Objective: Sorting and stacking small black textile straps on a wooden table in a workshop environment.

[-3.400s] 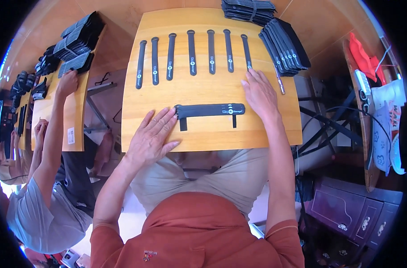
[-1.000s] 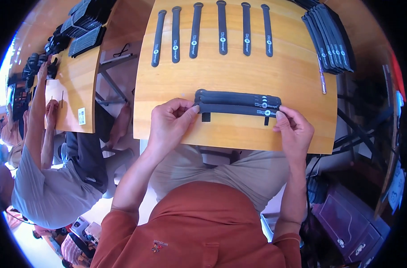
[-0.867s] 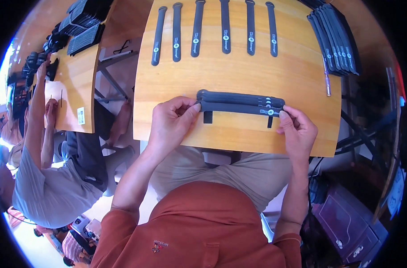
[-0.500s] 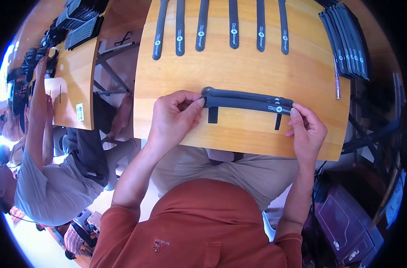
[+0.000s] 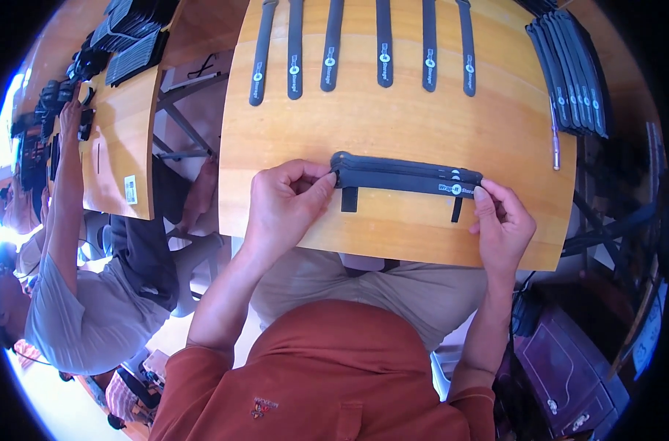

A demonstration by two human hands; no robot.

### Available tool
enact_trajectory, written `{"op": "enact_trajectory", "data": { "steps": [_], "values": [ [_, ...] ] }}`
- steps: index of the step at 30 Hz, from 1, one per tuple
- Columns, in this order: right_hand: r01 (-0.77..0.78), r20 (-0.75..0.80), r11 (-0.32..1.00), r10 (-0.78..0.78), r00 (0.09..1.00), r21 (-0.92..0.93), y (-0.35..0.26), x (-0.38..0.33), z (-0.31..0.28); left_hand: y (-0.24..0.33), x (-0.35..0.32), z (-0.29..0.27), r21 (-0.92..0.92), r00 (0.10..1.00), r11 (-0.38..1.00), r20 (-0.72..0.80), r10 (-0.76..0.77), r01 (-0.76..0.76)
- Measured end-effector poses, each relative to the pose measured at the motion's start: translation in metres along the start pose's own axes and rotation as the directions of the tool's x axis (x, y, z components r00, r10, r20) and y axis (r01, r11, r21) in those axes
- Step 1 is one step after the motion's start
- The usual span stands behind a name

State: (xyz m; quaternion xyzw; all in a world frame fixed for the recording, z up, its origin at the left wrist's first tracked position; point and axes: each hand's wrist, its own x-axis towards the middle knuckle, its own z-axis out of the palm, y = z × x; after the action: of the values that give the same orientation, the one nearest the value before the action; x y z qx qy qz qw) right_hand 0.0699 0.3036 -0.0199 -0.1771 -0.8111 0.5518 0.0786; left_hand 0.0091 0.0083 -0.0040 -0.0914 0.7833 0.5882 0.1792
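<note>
L hand [image 5: 286, 202], ctr-left of frame: thumb on near side, fingers curled behind; pinching L end of strap stack [image 5: 400, 173]; forearm runs up from lower left, slanting in twd ctr; wrist approx. in line w/ forearm; R hand [image 5: 505, 224], right of ctr: thumb + index pinching R end of same stack; other fingers bent loosely; forearm near vertical, up from lower right; both elbows bent, hands nearly level, R slightly lower.

Strap stack (dark grey, white print nr R end) lies approx. horiz. betw. hands, mid-frame, over lower part of wooden table [image 5: 393, 125]; R end a bit lower in frame than L; flat on wood or slightly raised, can't tell; L black strip [image 5: 350, 199] and R black strip [image 5: 457, 209] show below its lower edge, nr resp. ends.

Upper ctr: row of six dark straps [image 5: 384, 44], side by side, approx. vertical, apart; upper right: strap pile [image 5: 569, 73], w/ slim pen-like tool [image 5: 555, 143] beside its lower L edge.
</note>
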Motion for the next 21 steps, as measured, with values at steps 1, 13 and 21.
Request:
{"op": "enact_trajectory", "data": {
  "steps": [1,13,21],
  "values": [
    [0.018,0.006,1.0,-0.018,1.0,-0.013,0.0002,0.0001,-0.0003,-0.0002,-0.0004,0.0001,0.0,1.0,1.0,0.0,0.0,0.0],
    [0.115,0.022,0.992,-0.114,0.993,-0.058,-0.0008,0.0015,-0.0002,-0.0051,0.0001,0.0007,0.031,0.999,0.999,-0.033,-0.012,0.013],
    [0.142,0.0,0.987,-0.142,0.99,-0.073,0.0029,0.0023,0.0015,-0.0074,0.0002,0.0006,0.026,0.999,1.0,-0.04,-0.013,0.014]
  ]
}}
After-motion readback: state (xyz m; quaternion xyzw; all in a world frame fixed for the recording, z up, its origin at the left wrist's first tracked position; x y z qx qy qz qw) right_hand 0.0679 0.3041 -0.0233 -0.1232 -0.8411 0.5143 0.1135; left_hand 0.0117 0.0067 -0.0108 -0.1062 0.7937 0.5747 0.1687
